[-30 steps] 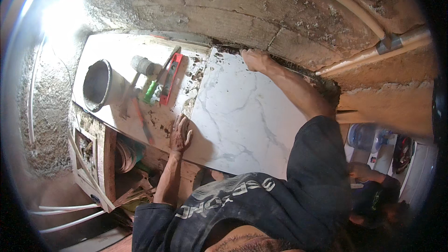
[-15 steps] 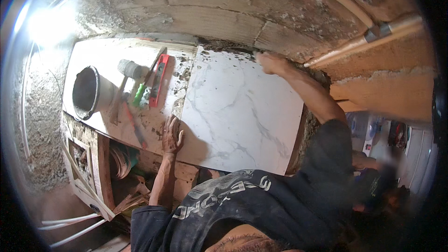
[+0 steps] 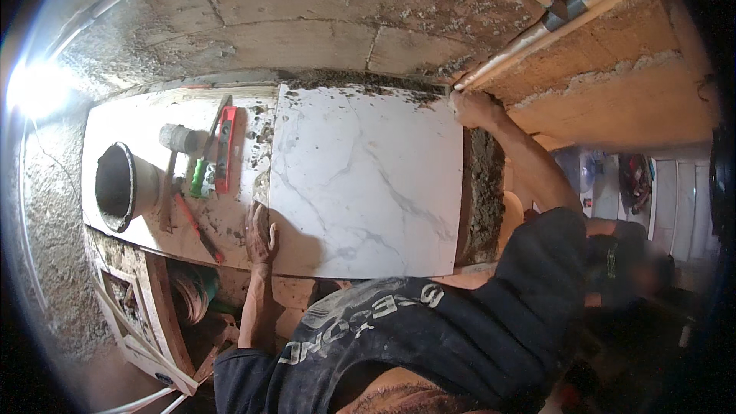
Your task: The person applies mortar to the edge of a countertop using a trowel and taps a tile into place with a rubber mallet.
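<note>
**A:** Where is the big tile lying?

**B:** The large square white tile with grey marble veining (image 3: 368,180) lies flat on a counter-like ledge, its far edge against the rough grey plastered wall (image 3: 307,15). On the right side of the tile a strip of dark wet mortar (image 3: 483,192) shows, bare and uncovered.

**A:** And the hands?

**B:** The left hand (image 3: 261,234) lies palm down at the tile's near left corner, fingers spread and flat, pressing on the seam where the tile meets the mortar-smeared white slab (image 3: 146,119) to the left of the tile. The right hand (image 3: 477,110) is at the tile's far right corner, fingers curled over the edge; whether it truly clamps the corner or only rests there I cannot tell.

**A:** What lies left of the tile?

**B:** On the smeared slab, just beside the tile, a red spirit level (image 3: 225,149) lies lengthwise. Left of that is a tool with a green handle (image 3: 198,176), then a mallet with a pale cylindrical head (image 3: 178,139). Farthest from the tile stands a dark round bucket (image 3: 123,188), lying on its side with its mouth open to view.

**A:** Anything right of the tile?

**B:** Pale plastic pipes (image 3: 552,23) run slantwise along the wall above the right hand.
</note>
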Tool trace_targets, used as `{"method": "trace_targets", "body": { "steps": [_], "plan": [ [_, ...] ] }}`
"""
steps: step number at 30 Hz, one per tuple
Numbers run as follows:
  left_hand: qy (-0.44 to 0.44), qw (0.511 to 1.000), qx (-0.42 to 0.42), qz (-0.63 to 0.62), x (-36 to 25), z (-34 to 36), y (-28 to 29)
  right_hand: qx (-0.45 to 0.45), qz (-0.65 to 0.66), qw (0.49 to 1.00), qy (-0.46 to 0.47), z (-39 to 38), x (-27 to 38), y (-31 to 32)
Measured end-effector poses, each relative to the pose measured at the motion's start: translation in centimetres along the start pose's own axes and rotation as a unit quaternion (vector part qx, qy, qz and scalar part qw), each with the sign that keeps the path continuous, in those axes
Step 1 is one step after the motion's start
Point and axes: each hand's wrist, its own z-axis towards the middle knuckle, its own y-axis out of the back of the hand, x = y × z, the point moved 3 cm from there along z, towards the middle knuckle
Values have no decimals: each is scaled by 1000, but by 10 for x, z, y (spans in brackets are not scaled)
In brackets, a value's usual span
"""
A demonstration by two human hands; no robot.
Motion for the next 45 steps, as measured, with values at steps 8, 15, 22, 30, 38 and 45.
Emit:
{"method": "trace_targets", "body": {
  "steps": [8, 15, 22, 30, 38, 45],
  "plan": [
    [-22, 1000, 12, -10, -1, 3, 1, 29, -63, 993, -99, -23, -28, -16],
    [-30, 999, 29, 22, 3, 1, 5, -22, -30, 997, -70, -25, 8, -28],
    [-36, 998, 9, -41, 9, 7, 5, -66, -82, 994, -41, 16, 68, -29],
    [-25, 998, 17, -53, 6, 2, 7, -104, -78, 991, 0, 35, 82, 8],
    [-16, 998, 1, -69, 12, 1, 2, -145, -30, 988, -44, 8, 60, -40],
    [-18, 999, 24, -45, 8, 5, 7, -24, -99, 993, -59, 10, 37, -24]
  ]
}}
